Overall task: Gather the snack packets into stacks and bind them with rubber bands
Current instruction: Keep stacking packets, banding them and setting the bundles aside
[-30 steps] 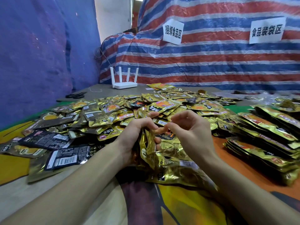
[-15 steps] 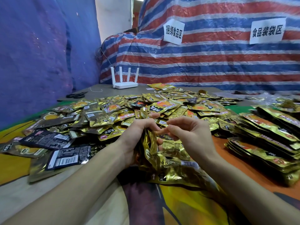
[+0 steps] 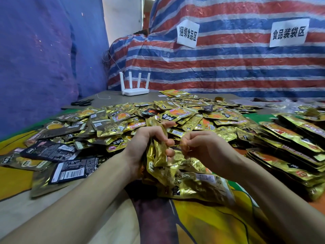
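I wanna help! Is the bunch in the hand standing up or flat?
Standing up: the left hand grips the packets on edge.

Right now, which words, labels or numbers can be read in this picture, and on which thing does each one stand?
"捆绑食品区": left white paper sign on the striped tarpaulin.
"食品装袋区": right white paper sign.
Print on the gold foil snack packets and the black barcode packet: too blurred to read.

Blue wall (image 3: 40, 55) left — striped tarp (image 3: 228, 67) behind, two paper signs (image 3: 187, 34).

white router (image 3: 135, 89), black scissors (image 3: 82, 102), striped tarp (image 3: 228, 67)
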Motion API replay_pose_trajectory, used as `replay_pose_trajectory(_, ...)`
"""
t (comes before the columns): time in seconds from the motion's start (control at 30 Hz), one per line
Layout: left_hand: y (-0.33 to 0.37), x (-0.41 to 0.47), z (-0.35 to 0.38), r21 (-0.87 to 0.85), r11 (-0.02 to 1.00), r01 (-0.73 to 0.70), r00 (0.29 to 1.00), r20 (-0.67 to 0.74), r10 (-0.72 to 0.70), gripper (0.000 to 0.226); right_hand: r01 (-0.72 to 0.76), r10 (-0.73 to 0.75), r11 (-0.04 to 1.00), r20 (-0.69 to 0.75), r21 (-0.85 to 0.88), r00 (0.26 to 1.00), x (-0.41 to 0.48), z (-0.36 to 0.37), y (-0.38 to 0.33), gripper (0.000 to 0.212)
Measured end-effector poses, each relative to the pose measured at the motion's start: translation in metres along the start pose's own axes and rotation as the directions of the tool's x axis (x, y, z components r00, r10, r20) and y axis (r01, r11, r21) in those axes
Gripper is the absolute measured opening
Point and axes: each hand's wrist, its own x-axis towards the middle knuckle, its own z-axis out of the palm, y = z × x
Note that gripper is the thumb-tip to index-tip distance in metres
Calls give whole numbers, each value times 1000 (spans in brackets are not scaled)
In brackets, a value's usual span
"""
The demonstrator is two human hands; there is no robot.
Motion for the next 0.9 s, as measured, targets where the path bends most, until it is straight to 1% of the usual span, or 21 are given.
replay_pose_trajectory(0.07,-2,-1,1,19,999,36,997,65,-37,75,18,-21,990,22,137,1000,-3,2,-4,6)
replay_pose_trajectory(0.13,-4,-1,1,25,997,66,988,138,-69,73,49,-50,951,-5,306,999,-5,0,-6,5)
replay_pose_trajectory(0.23,-5,-1,1,24,995,94,973,209,-97,71,110,-70,809,-90,577,993,-7,-3,-10,13)
replay_pose_trajectory(0.3,-5,-1,1,18,996,88,972,216,-90,67,108,-63,748,-92,655,994,-8,-3,-10,10)
replay_pose_trajectory(0.33,-4,-1,2,13,996,84,973,213,-85,63,92,-59,752,-72,653,996,-8,-3,-10,15)
replay_pose_trajectory(0.4,-3,-1,3,9,996,84,974,209,-84,47,46,-42,823,-21,566,999,-7,-1,-6,34)
replay_pose_trajectory(0.43,-3,-2,4,14,997,76,976,205,-78,41,35,-32,866,-14,499,999,-6,1,-5,37)
replay_pose_trajectory(0.5,-3,-1,4,28,999,31,986,163,-35,38,50,-51,921,-7,385,999,-5,4,-1,46)
replay_pose_trajectory(0.57,-4,1,5,38,999,-6,998,62,4,39,90,-86,963,-29,255,996,-6,5,1,57)
replay_pose_trajectory(0.6,-4,1,5,52,999,-11,1000,-12,12,37,109,-100,978,-56,177,993,-6,7,1,57)
replay_pose_trajectory(0.63,-4,1,4,75,997,-16,996,-89,23,31,124,-116,986,-78,107,990,-7,9,2,56)
replay_pose_trajectory(0.67,-5,0,3,101,994,-32,986,-158,48,23,133,-128,989,-85,59,988,-7,11,2,53)
replay_pose_trajectory(0.7,-5,0,3,125,990,-63,971,-220,89,21,137,-134,990,-81,30,988,-7,15,2,53)
replay_pose_trajectory(0.73,-5,1,2,137,984,-111,953,-265,144,26,133,-132,991,-74,10,988,-8,18,2,54)
replay_pose_trajectory(0.8,-4,2,2,129,964,-234,913,-312,263,44,113,-116,992,-68,-48,991,-7,24,4,54)
replay_pose_trajectory(0.87,-3,4,6,105,928,-357,863,-344,371,48,79,-87,988,-59,-131,994,-7,29,5,54)
replay_pose_trajectory(0.9,-2,5,8,106,910,-402,832,-373,411,47,65,-71,991,-44,-118,996,-6,31,7,52)
